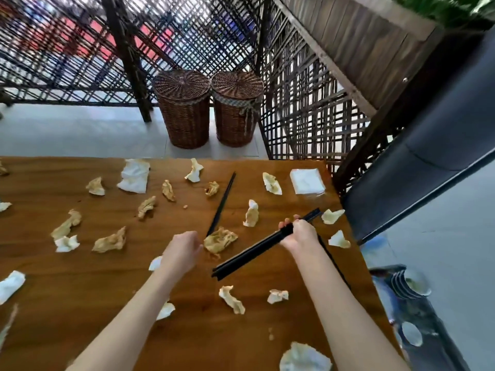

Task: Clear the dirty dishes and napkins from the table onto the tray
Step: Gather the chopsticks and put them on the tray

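Observation:
Several crumpled, stained napkins lie scattered over the wooden table [107, 277]. My right hand [300, 232] grips a bundle of black chopsticks [257, 250] that slants down to the left above the table. My left hand [182, 250] hovers with curled fingers just left of a large stained napkin [220, 239]; whether it touches the napkin is unclear. One loose black chopstick [221, 204] lies on the table beyond that napkin, and another [334, 263] lies partly hidden under my right forearm. The tray [396, 303] sits at the right, off the table edge, with stacked bowls [412, 283] on it.
A packet of clean white tissues [307, 181] lies at the table's far right corner. Two wicker baskets [184, 108] [237, 107] stand on the floor behind the table by a lattice screen. A dark bench [428, 162] runs along the right.

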Demonstrator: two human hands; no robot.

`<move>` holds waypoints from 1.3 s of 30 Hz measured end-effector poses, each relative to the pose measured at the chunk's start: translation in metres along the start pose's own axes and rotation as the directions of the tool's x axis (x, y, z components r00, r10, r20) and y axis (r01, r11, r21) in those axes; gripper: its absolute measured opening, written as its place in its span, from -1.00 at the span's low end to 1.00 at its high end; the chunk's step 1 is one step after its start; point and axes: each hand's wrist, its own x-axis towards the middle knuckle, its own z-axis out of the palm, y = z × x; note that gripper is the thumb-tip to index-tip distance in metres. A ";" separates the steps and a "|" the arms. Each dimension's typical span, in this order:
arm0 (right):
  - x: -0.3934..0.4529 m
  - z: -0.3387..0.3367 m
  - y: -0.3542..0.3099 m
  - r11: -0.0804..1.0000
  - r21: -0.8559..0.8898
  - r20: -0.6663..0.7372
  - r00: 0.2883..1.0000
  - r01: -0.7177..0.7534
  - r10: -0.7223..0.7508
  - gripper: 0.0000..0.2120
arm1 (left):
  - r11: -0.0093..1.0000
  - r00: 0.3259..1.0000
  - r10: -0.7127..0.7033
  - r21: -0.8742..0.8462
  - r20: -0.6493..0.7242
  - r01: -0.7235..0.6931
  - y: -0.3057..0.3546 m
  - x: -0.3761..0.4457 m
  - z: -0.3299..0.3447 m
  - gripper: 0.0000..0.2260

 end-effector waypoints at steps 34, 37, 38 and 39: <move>0.080 -0.031 -0.006 0.990 0.062 0.018 0.992 -0.129 0.128 -0.80 | 0.964 0.957 -0.266 -0.011 -0.117 0.267 0.033 0.102 0.052 -0.86; 0.072 -0.033 -0.009 0.991 0.055 0.019 0.992 -0.122 0.122 -0.81 | 0.962 0.955 -0.274 -0.045 -0.110 0.270 0.031 0.098 0.046 -0.88; 0.069 -0.034 -0.010 0.991 0.054 0.019 0.993 -0.119 0.119 -0.81 | 0.958 0.952 -0.285 -0.068 -0.110 0.279 0.031 0.095 0.044 -0.87; 0.067 -0.035 -0.012 0.992 0.053 0.018 0.993 -0.117 0.116 -0.81 | 0.955 0.949 -0.293 -0.087 -0.112 0.285 0.031 0.093 0.042 -0.87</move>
